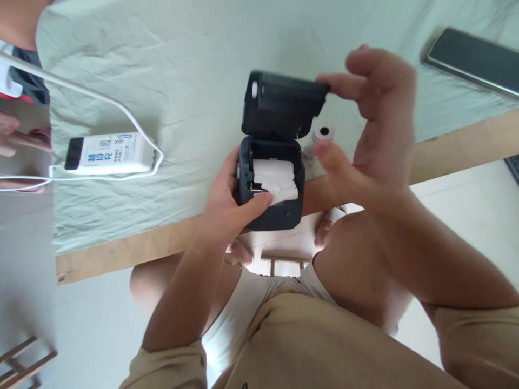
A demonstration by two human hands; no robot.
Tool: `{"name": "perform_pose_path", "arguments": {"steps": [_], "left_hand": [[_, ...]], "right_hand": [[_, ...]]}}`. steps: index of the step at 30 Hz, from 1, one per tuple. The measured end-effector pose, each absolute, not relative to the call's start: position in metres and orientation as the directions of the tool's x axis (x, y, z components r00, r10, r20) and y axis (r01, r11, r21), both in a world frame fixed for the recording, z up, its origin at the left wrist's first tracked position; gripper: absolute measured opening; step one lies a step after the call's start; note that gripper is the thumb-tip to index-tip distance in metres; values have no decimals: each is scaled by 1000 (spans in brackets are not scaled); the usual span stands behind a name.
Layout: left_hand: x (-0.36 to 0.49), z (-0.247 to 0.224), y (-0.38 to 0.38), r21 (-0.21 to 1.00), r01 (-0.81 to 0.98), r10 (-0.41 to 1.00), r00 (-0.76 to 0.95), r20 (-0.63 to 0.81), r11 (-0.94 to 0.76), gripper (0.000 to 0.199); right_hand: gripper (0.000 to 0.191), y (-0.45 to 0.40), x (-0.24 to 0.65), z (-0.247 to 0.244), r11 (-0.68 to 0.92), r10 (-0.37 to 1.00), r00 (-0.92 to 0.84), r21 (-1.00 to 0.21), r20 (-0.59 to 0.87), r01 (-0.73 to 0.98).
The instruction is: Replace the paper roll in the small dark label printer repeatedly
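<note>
A small dark receipt printer (294, 213) sits in my left hand (229, 202), whose fingers wrap its left side. The left thumb presses on the loose end of the white paper roll (272, 172) inside it. The printer's lid (279, 102) stands open, tilted up away from me. My right hand (379, 113) is raised to the right, fingers apart, with its index fingertip at the lid's upper right corner. Its thumb is blurred and stretches toward a second white paper roll (323, 131), which stands on the cloth just behind the printer.
A pale green cloth (194, 70) covers the table, with a bare wooden edge (125, 246) toward me. On the left lies a white power bank (115, 154) beside a white cable (101, 97). A dark phone-like slab (478, 62) rests at the upper right. Parts of another person (20, 21) show at the left.
</note>
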State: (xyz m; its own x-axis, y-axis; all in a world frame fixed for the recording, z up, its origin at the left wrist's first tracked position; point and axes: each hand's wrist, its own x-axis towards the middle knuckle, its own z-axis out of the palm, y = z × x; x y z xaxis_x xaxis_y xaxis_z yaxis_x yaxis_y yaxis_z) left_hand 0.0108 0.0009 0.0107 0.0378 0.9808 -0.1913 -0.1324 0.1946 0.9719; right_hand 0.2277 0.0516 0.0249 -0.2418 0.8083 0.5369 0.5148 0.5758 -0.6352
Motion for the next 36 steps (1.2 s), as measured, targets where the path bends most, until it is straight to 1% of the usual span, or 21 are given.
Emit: {"name": "perform_pose_path", "arguments": {"steps": [1,3,4,5,6,8,9,11,14,16,17,20,22,25,27,29,31,32,34,36], "left_hand": [[11,12,1,969,-142,979,23,-203,205,72],[12,13,1,965,-151,976,6,-217,216,72],[13,13,1,964,-149,975,-1,-222,219,73],[13,14,0,964,-145,974,-9,-227,223,73],[14,14,0,963,-146,973,-16,-230,225,73],[16,16,0,959,-179,974,-21,-227,220,73],[17,16,0,954,-210,974,-22,-224,215,71],[19,17,1,939,-267,974,-16,-228,216,63],[21,20,4,925,-288,965,-10,-262,249,44],[23,21,5,922,-292,963,-16,-270,253,34],[23,22,6,922,-296,963,-19,-268,250,33],[25,22,4,921,-312,968,-11,-251,235,37],[26,20,3,919,-342,975,-31,-222,198,38],[27,16,4,903,-410,979,-92,-184,131,33],[25,14,6,881,-448,968,-111,-224,153,31],[24,14,7,856,-462,941,-117,-317,231,36],[23,15,8,835,-482,919,-135,-371,266,39],[22,15,7,827,-499,919,-136,-370,259,38],[22,16,7,817,-542,939,-133,-316,198,31],[21,16,7,818,-551,952,-129,-278,164,30]], "right_hand": [[44,49,228,26,587,796,-192,-652,574,480],[15,43,228,31,639,737,-115,-632,666,438],[5,39,227,34,635,746,-134,-636,652,440],[16,36,227,36,620,769,-175,-651,615,438],[27,33,225,38,587,805,-231,-679,546,441],[41,32,223,39,472,879,-314,-745,358,471],[46,32,222,38,414,902,-334,-770,274,486],[52,34,219,34,315,927,-343,-809,151,496],[57,38,217,26,226,937,-346,-840,49,493],[59,39,216,23,214,935,-352,-843,31,494],[60,39,217,22,214,934,-355,-842,29,496],[58,38,218,20,228,929,-368,-847,41,480],[56,37,220,19,272,917,-389,-847,85,456],[50,35,221,19,364,880,-446,-832,161,419],[46,34,221,19,386,866,-471,-826,170,411],[43,33,220,18,385,864,-473,-831,172,402],[42,34,219,19,381,868,-461,-845,186,375],[44,34,218,19,375,870,-454,-854,189,362],[48,36,218,21,360,871,-458,-867,179,346],[51,37,219,25,353,860,-486,-866,153,353]]}}
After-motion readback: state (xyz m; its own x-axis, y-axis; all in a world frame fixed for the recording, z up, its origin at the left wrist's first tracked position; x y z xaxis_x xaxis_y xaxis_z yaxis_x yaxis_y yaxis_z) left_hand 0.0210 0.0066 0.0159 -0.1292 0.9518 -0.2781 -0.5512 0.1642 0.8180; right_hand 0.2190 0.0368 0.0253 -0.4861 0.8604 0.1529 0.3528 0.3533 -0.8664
